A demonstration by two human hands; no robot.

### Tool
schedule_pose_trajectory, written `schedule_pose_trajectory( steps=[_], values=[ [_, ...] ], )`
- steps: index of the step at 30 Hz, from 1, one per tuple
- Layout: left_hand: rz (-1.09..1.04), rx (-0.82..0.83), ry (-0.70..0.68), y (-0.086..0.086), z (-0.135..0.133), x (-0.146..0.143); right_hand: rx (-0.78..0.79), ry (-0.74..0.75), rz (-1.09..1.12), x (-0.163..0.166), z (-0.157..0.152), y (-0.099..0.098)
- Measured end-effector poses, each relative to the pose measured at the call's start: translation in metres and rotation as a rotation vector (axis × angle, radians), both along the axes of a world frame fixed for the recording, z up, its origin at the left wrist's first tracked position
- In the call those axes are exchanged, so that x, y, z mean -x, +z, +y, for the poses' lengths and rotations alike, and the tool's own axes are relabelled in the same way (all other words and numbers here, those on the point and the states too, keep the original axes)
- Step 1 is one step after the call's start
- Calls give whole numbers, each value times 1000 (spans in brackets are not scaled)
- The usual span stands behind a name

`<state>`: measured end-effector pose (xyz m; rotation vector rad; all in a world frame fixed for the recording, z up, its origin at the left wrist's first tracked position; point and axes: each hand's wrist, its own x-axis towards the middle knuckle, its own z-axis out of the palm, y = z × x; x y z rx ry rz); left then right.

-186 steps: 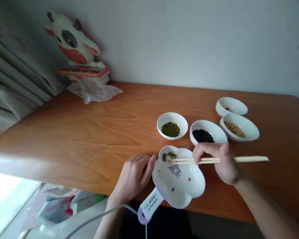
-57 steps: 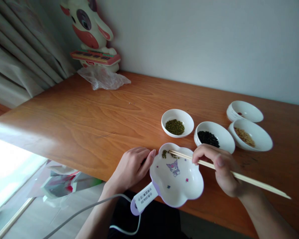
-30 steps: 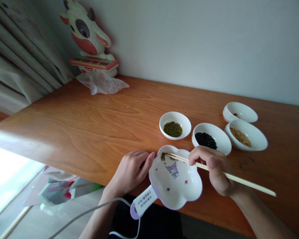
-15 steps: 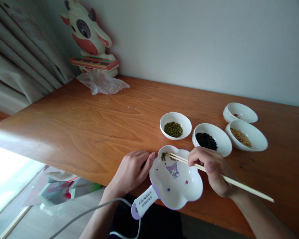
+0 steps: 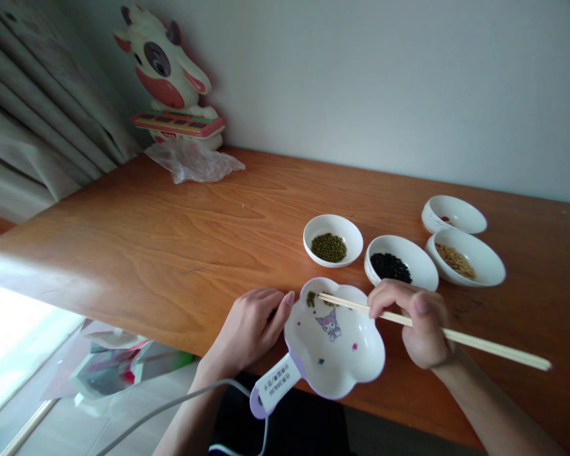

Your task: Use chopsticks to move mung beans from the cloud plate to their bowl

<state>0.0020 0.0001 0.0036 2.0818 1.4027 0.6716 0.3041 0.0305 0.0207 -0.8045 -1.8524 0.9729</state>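
Note:
My right hand is closed around a pair of wooden chopsticks, whose tips reach over a few green beans at the far left of a white flower-shaped dish with a purple rim and a cartoon print. My left hand lies on the table with fingers together, its fingertips touching the dish's left rim. Behind the dish stand a small white bowl of green beans and a white bowl of black beans.
Two more white bowls sit at the right: one with tan grains, one nearly bare. A cow-shaped toy and a crumpled clear plastic bag occupy the far left corner by curtains. The wooden table ends just before me.
The chopsticks have tilted slightly and their tips lifted a little above the green beans in the dish. My left hand has stayed against the dish rim.

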Motion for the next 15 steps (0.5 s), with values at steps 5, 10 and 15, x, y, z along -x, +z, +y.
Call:
schedule_pose_trajectory(
  steps=[5, 10, 15],
  values=[
    [-2, -15, 8, 0, -1, 0, 50, 6, -80, -5, 4, 1],
    [3, -12, 8, 1, 0, -1, 41, 44, -192, -1, 4, 7],
    [5, -13, 5, 1, 0, -1, 40, 17, -185, 4, 2, 12]
  ],
)
